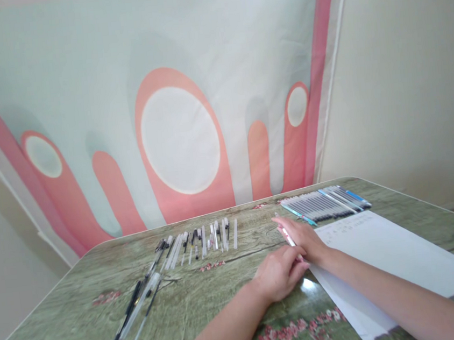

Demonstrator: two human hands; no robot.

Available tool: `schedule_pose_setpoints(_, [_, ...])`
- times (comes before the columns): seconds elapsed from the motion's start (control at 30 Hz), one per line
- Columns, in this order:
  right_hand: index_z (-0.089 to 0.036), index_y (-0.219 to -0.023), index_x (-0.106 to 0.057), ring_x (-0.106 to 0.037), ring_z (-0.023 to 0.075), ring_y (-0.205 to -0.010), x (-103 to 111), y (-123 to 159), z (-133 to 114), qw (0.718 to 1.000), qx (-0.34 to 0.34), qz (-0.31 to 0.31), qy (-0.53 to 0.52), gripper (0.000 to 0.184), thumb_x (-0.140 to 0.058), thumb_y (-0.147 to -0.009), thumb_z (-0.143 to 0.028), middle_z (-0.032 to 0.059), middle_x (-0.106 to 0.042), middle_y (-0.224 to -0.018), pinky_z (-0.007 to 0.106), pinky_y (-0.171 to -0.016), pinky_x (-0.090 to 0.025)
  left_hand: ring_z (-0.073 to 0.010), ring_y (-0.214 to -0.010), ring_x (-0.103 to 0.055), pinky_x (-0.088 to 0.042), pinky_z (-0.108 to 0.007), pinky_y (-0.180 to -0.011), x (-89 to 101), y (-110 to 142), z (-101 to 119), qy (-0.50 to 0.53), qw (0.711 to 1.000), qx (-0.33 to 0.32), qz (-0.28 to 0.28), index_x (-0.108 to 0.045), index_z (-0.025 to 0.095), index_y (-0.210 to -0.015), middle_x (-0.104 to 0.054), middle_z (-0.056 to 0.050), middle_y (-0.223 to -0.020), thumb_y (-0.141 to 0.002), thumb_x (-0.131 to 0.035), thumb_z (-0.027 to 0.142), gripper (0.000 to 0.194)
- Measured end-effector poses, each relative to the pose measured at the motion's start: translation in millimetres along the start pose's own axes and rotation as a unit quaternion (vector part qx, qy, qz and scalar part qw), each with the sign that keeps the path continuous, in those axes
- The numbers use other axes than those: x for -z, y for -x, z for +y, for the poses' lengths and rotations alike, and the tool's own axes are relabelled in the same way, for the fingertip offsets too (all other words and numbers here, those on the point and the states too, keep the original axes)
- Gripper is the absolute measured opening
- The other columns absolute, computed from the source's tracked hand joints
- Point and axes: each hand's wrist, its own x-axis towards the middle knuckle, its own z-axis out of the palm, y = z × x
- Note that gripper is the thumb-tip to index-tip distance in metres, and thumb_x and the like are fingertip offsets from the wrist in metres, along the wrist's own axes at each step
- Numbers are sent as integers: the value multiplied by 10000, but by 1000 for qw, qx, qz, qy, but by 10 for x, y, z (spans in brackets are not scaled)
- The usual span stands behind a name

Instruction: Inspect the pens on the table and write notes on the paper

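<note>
A slim white pen point(288, 237) with reddish marks is between my two hands, tilted over the table. My left hand point(279, 274) is closed, thumb and fingers pinched at the pen's near end. My right hand point(304, 237) is curled around the pen's upper part, its wrist crossing the paper. Their fingers partly hide the pen, so its tip cannot be made out. Just right of my hands lies a large white sheet of paper point(399, 260) with faint handwritten marks near its top edge.
Beyond the paper, a neat row of pens point(316, 207) with blue ones at its sides lies at the back right. To the left, pen parts and caps point(196, 243) lie in a line, and several long black and clear pieces point(138, 304) spread nearer. The wood-patterned table point(209, 312) meets a printed backdrop point(229, 40).
</note>
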Motion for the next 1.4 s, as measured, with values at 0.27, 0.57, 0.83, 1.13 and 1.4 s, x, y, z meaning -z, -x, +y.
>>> schedule_pose_setpoints(0.27, [-194, -933, -489, -541, 122, -527, 10, -84, 35, 931, -160, -26, -329, 303, -385, -801, -446, 25, -609, -739, 231, -461, -402, -146, -852, -529, -409, -265, -771, -27, -15, -106, 13, 998, 44, 40, -439, 199, -1068, -565, -48, -956, -858, -342, 311, 257])
schedule_pose_setpoints(0.57, [-177, -966, -459, -531, 120, -534, 189, -170, 56, 922, -177, -53, -340, 375, -546, -708, -434, 3, -613, -678, 218, -466, -370, -151, -842, -537, -410, -275, -776, -15, -23, -87, -11, 999, 34, -6, -309, 240, -1212, -577, -19, -943, -827, -409, 365, 417])
schedule_pose_setpoints(0.83, [-200, -880, -560, -569, 161, -696, 264, -431, 610, 981, -116, -50, 148, 197, -519, -745, -337, 27, -637, -754, 247, -612, -359, -149, -851, -530, -402, -278, -791, -23, -15, -100, -38, 999, 30, -16, -330, 221, -1164, -582, -17, -933, -856, -341, 326, 326])
schedule_pose_setpoints(1.13, [-189, -854, -559, -548, 198, -809, 32, -445, 700, 965, -111, -46, 233, 165, -450, -793, -297, 72, -596, -887, 284, -694, -352, -148, -851, -517, -389, -274, -805, -28, -11, -109, -47, 999, 16, -16, -364, 204, -1139, -585, -18, -890, -859, -332, 314, 303])
schedule_pose_setpoints(1.4, [-127, -1095, -459, -421, 271, -1036, -11, -447, 852, 952, -117, 22, 282, 434, -416, -790, -433, 152, -504, -1084, 370, -863, -287, -158, -862, -513, -387, -286, -809, -20, -15, -109, -50, 998, 14, -20, -386, 201, -1131, -580, -29, -895, -859, -327, 303, 297])
